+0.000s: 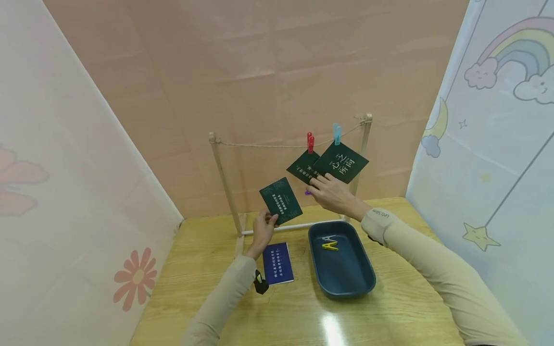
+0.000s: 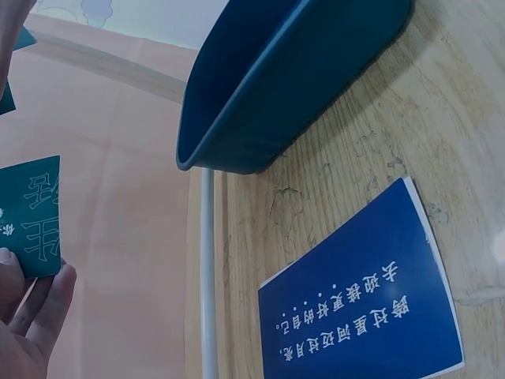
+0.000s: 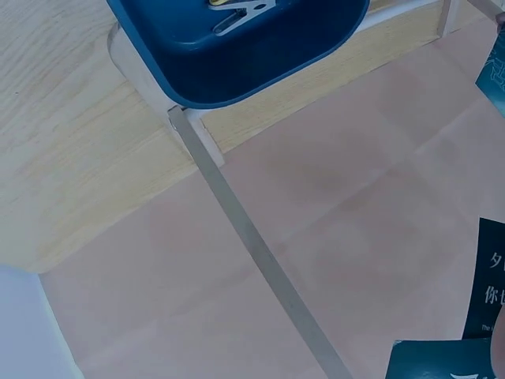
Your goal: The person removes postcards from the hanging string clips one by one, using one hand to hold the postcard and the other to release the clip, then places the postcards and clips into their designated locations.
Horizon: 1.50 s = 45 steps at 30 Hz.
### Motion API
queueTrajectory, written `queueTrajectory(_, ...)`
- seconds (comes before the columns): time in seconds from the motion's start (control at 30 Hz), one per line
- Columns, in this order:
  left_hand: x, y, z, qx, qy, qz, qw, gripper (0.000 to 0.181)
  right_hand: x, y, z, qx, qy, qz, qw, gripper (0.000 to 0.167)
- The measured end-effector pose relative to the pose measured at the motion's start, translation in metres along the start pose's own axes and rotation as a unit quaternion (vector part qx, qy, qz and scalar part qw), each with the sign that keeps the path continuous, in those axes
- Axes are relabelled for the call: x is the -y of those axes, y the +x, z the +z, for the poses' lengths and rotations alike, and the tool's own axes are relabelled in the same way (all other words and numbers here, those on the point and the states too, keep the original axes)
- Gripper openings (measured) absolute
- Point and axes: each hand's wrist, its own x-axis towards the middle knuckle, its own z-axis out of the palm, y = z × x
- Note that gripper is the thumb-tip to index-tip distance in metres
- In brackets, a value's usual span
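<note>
In the head view my left hand (image 1: 263,229) pinches a dark green card (image 1: 281,201) by its lower edge, below the string (image 1: 259,145). The left wrist view shows the same card (image 2: 33,213) between thumb and fingers. My right hand (image 1: 332,192) is in front of two hanging green cards, its fingers at their lower edges. A small purple clothespin (image 1: 308,193) pokes out from those fingers, mostly hidden. A red clothespin (image 1: 310,143) holds the left hanging card (image 1: 304,166) on the string; a light blue clothespin (image 1: 337,134) holds the right one (image 1: 342,163), which overlaps it.
The string runs between two wooden posts (image 1: 226,185) with a white bar (image 1: 298,226) low between them. On the table (image 1: 203,269) lie a blue card (image 1: 278,263) and a dark blue basin (image 1: 342,283) containing yellow (image 1: 330,246) and white (image 1: 329,238) clothespins.
</note>
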Motion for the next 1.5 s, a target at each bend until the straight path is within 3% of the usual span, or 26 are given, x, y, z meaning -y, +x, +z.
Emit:
queueTrajectory(0.23,0.004,-0.002,0.001,0.008,-0.015,-0.015,0.9997,0.011,0.005,-0.006,0.005,-0.002,0.002,-0.001,1.0000,0.021)
queueTrajectory(0.6,0.008,-0.005,-0.002,0.010,0.011,-0.012,0.9998,0.014,0.012,-0.009,0.012,-0.003,0.013,0.003,0.9999,0.020)
queueTrajectory(1.5,0.020,-0.013,-0.009,0.024,0.031,-0.031,0.9987,0.015,0.029,-0.028,0.024,0.073,0.092,0.024,0.9927,0.019)
